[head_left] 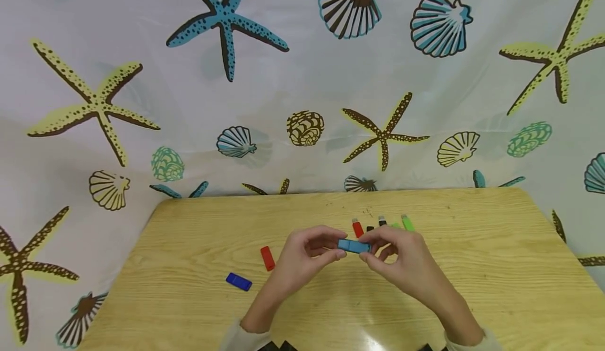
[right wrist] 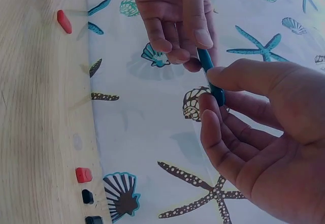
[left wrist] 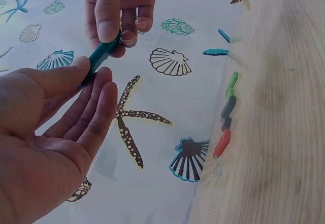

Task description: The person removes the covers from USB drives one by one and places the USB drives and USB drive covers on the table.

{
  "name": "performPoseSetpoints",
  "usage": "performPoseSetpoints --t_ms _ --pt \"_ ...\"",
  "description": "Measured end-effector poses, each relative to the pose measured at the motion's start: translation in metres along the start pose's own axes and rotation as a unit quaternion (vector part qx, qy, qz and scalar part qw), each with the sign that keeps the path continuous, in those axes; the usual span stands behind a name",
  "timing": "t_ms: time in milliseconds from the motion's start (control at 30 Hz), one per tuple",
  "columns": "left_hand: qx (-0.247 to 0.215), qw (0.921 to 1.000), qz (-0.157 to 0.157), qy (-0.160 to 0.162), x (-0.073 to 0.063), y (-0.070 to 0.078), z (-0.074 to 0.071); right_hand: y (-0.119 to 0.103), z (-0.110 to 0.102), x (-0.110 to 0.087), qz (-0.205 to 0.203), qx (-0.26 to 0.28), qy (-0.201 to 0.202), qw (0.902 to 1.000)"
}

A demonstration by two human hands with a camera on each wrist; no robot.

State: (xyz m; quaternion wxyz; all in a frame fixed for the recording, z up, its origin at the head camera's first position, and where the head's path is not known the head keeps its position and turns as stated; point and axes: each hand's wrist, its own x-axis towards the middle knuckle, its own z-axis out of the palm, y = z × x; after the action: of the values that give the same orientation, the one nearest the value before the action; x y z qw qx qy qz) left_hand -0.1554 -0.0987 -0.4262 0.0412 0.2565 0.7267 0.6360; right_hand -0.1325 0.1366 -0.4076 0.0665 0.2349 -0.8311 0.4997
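Observation:
Above the table, both hands hold a light blue USB flash drive (head_left: 354, 246) level, one at each end. My left hand (head_left: 307, 251) pinches its left end between thumb and fingers. On the right end, my right hand (head_left: 399, 248) has a thumb-and-finger pinch. A seam crosses the drive's casing near its left part. In the left wrist view the drive (left wrist: 101, 56) looks teal and slants between the two thumbs. The right wrist view shows the same drive (right wrist: 210, 76), partly covered by fingertips.
Behind the hands lie a red USB drive (head_left: 357, 228) with its metal plug bare, a black one (head_left: 382, 220) and a green one (head_left: 407, 223). Left of the hands are a red stick (head_left: 267, 258) and a dark blue stick (head_left: 238, 281). A patterned cloth (head_left: 283, 78) hangs behind the wooden table (head_left: 189, 235).

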Motion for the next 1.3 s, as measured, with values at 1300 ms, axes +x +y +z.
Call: performPoseSetpoints --t_ms 1300 --pt "0.004 0.998 0.035 0.052 -0.022 0.014 0.006 -0.008 0.007 -0.011 -0.139 -0.036 0.036 0.989"
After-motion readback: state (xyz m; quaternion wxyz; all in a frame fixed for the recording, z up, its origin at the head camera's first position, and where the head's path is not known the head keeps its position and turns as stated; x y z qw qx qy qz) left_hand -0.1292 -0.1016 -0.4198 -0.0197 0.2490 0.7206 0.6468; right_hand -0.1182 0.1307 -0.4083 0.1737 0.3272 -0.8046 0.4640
